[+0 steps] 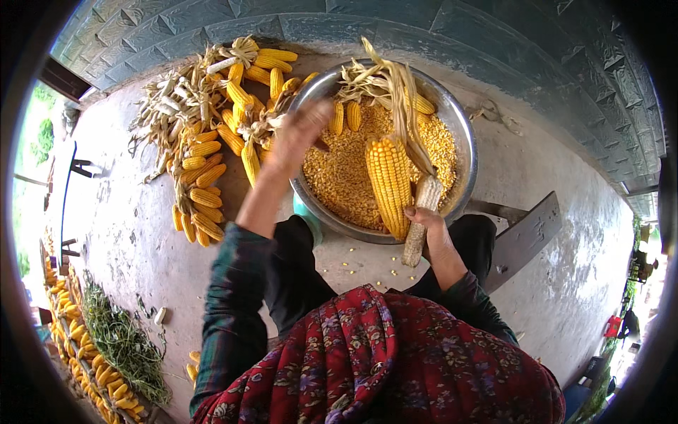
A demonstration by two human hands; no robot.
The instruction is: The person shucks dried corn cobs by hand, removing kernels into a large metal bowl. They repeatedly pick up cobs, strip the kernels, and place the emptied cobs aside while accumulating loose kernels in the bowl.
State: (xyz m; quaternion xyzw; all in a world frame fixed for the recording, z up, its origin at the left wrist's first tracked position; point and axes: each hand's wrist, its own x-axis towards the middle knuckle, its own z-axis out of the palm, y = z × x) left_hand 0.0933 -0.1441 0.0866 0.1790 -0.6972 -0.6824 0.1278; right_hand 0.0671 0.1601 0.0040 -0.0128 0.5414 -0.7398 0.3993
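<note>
My right hand [435, 232] grips a bare corn cob [427, 197], stripped of kernels, at the near right of a steel basin [467, 114]. Right against that cob is a full yellow ear of corn [388, 183], its lower end over the near rim. My thumb tip meets the ear's edge; whether the fingers also hold it is hidden. Dry husks [401, 100] trail upward from beside the ear. Loose corn kernels [339, 180] fill much of the basin. Blurred by motion, my left hand [304, 132] hovers over the left rim, thumb apart from the fingers, with nothing seen in it.
Husked ears tied in bunches [205, 197] lie on the concrete floor left of the basin, beside a pile of dry husks [172, 100]. A wooden bench [522, 238] stands at right. Beyond the basin rises a tiled wall [371, 26]. Green stalks [124, 339] lie lower left.
</note>
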